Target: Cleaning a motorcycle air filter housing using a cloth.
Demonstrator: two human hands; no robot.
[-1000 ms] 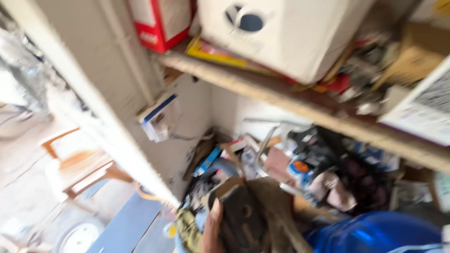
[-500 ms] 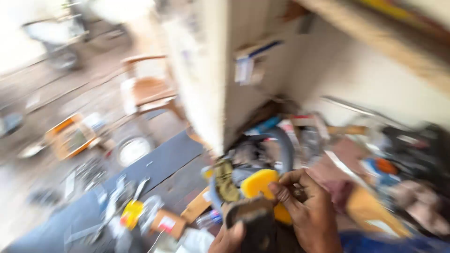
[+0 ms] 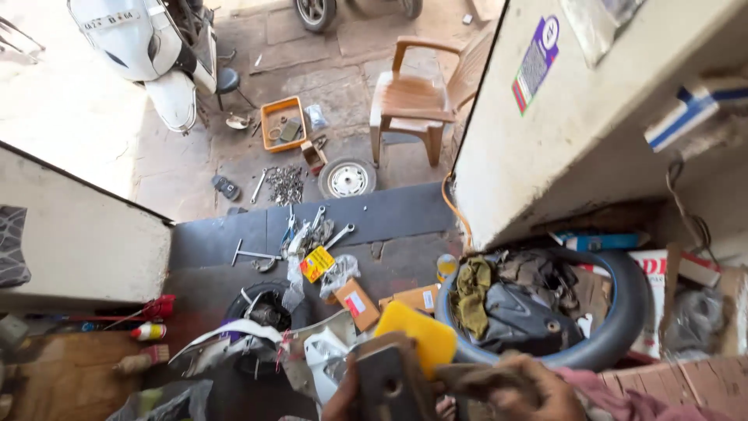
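A dark metal plate [image 3: 387, 382] was gripped upright in the left hand [image 3: 343, 398] at the bottom edge, its long axis vertical. The right hand [image 3: 538, 394], just beside it, was closed on a dark strip [image 3: 467, 378] reaching toward the plate, below a yellow sponge [image 3: 421, 335].

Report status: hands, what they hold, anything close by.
Left hand grips dark metal plate. Right hand pinches a brown strip beside it. Yellow sponge right behind plate, tyre of rags beyond.
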